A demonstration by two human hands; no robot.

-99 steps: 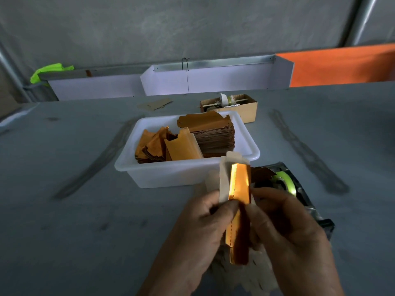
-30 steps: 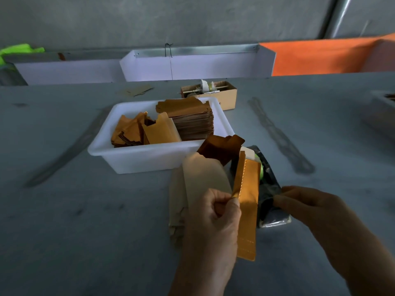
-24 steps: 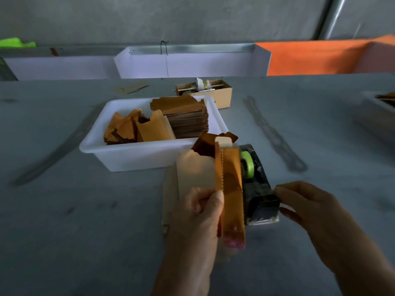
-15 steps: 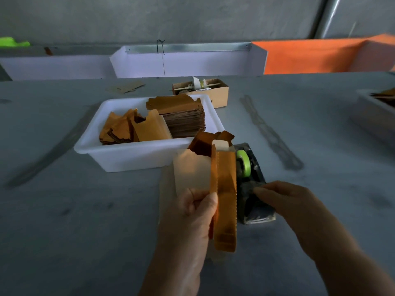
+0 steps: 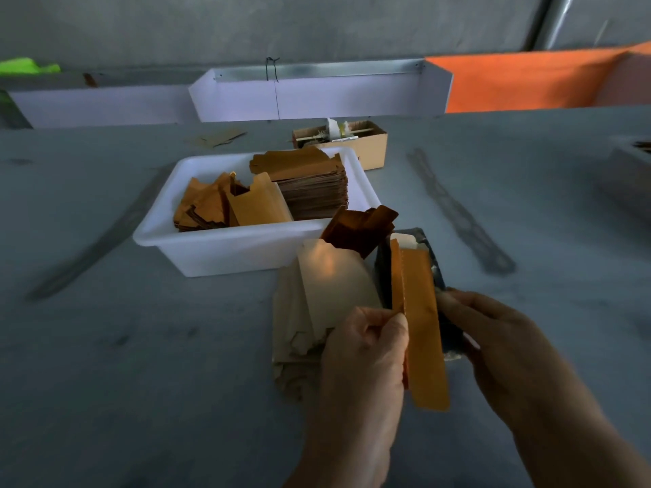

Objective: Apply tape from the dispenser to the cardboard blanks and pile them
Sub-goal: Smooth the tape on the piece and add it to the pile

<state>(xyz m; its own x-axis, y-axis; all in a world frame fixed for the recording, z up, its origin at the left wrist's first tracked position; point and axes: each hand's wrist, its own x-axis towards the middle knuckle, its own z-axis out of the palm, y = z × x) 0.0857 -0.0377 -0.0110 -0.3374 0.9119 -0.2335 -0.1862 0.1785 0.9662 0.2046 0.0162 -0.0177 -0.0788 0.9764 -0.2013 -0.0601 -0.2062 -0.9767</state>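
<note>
My left hand (image 5: 363,364) pinches a folded orange cardboard blank (image 5: 421,329) and holds it upright, just in front of the black tape dispenser (image 5: 451,334). At the dispenser's front end my right hand (image 5: 500,346) has its fingertips pinched together, right beside the blank's right edge; the tape strip itself is too thin to make out. The blank hides the tape roll. To the left of my hands a pile of pale blanks (image 5: 306,311) lies on the table. More blanks are stacked (image 5: 310,184) in a white tub (image 5: 225,248).
Dark brown blanks (image 5: 359,227) lean between the tub and the dispenser. A small cardboard box (image 5: 366,142) stands behind the tub. White dividers (image 5: 317,96) and an orange panel (image 5: 521,82) line the table's back edge. A grey tray (image 5: 630,170) sits at far right.
My right hand came back to the dispenser's front and now its fingertips sit by the blank's edge. My left hand swung the blank rightward, in front of the dispenser, covering the green roll.
</note>
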